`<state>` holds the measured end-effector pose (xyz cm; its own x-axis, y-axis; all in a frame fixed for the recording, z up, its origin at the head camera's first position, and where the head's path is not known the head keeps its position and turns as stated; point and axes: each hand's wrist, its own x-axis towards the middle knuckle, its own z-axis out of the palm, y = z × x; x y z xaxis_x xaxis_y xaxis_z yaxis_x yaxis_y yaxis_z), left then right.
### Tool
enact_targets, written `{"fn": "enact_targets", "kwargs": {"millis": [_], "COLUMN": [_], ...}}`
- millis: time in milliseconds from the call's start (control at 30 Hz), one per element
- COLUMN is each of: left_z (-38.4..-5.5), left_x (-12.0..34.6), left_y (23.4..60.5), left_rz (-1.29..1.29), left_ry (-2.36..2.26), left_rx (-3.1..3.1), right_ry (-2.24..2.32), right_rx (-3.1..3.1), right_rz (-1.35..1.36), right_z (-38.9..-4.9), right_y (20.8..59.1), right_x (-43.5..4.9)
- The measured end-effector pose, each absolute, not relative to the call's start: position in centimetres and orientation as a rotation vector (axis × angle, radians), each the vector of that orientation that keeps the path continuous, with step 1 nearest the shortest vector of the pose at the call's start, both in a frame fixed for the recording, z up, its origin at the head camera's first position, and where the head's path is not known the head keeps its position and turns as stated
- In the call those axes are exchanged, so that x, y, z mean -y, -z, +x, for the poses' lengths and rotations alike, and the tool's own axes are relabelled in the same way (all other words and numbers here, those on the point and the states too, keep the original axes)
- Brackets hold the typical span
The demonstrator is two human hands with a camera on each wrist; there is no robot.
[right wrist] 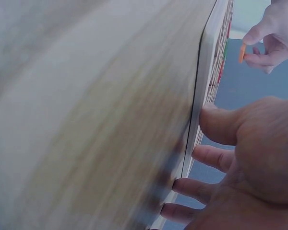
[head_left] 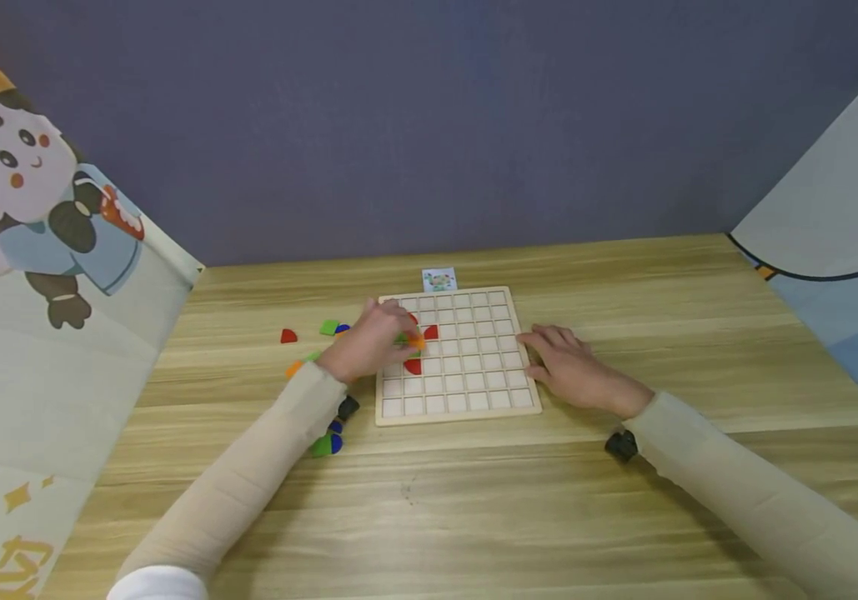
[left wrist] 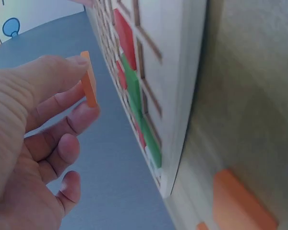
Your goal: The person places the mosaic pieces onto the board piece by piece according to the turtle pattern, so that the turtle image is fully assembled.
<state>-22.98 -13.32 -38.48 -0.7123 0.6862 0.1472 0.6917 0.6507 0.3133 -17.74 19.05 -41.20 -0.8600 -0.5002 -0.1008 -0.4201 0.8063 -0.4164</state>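
Between thumb and fingers my left hand (head_left: 373,340) pinches a thin orange tile (left wrist: 89,81), held just above the board in the left wrist view. The wooden grid board (head_left: 474,403) lies flat, with rows of square cells. Red tiles (head_left: 431,332) and green tiles (left wrist: 131,86) sit in cells near its left side, partly hidden by my left hand in the head view. At the board's right edge rests my right hand (head_left: 565,367), thumb and fingertips touching the rim, fingers spread.
Left of the board lie a red quarter-round tile (head_left: 289,336), a green tile (head_left: 329,327) and several more orange, green and blue pieces, some behind the left forearm. A small picture card (head_left: 439,279) lies at the board's far edge. A dark blue panel (head_left: 429,133) rises behind the table.
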Motion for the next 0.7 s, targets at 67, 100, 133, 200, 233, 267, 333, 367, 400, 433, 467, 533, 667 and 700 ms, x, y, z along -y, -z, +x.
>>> {"fn": "enact_targets", "kwargs": {"millis": [67,100,133,200,233,267,333,367,400,433,467,533,667,700], "left_z": [-23.0,-23.0,-23.1,-23.2,-23.3,-23.3,-23.4,-23.5,-23.5,-23.6,-23.6,-23.6,-23.6,-23.6], "left_x": [13.1,13.0,12.9,12.7,12.6,12.5,12.3,12.2,12.2,12.1,12.0,11.9,11.7,11.6], "left_y": [38.7,38.7,38.8,39.0,39.1,39.2,39.2,39.3,39.3,39.3,39.3,39.3,39.3,39.3], "left_rz": [-1.207,-1.220,-1.231,-1.246,-1.251,-1.253,-1.253,-1.252,-1.249,-1.246,-1.242,-1.235,-1.227,-1.228], "left_ry": [0.528,0.516,0.502,0.482,0.468,0.459,0.435,0.422,0.410,0.405,0.401,0.405,0.396,0.392], "left_rx": [2.841,2.840,2.841,2.842,2.843,2.849,2.864,2.873,2.883,2.891,2.901,2.918,2.931,2.933], "right_ry": [0.568,0.567,0.566,0.563,0.562,0.561,0.556,0.553,0.551,0.550,0.549,0.550,0.557,0.557], "right_rx": [-2.787,-2.786,-2.785,-2.783,-2.782,-2.782,-2.782,-2.782,-2.782,-2.782,-2.781,-2.779,-2.776,-2.776], "right_rz": [-0.718,-0.716,-0.714,-0.709,-0.709,-0.708,-0.704,-0.703,-0.700,-0.698,-0.695,-0.692,-0.692,-0.692], "right_z": [-17.8,-17.8,-17.8,-17.8,-17.8,-17.8,-17.8,-17.8,-17.8,-17.8,-17.8,-17.8,-17.8,-17.8], "right_y": [41.2,41.2,41.2,41.2,41.2,41.1,41.1,41.1,41.1,41.1,41.1,41.1,41.1,41.1], "right_x": [-19.0,-19.0,-19.0,-19.0,-19.0,-19.0,-19.0,-19.0,-19.0,-19.0,-19.0,-19.0,-19.0,-19.0]}}
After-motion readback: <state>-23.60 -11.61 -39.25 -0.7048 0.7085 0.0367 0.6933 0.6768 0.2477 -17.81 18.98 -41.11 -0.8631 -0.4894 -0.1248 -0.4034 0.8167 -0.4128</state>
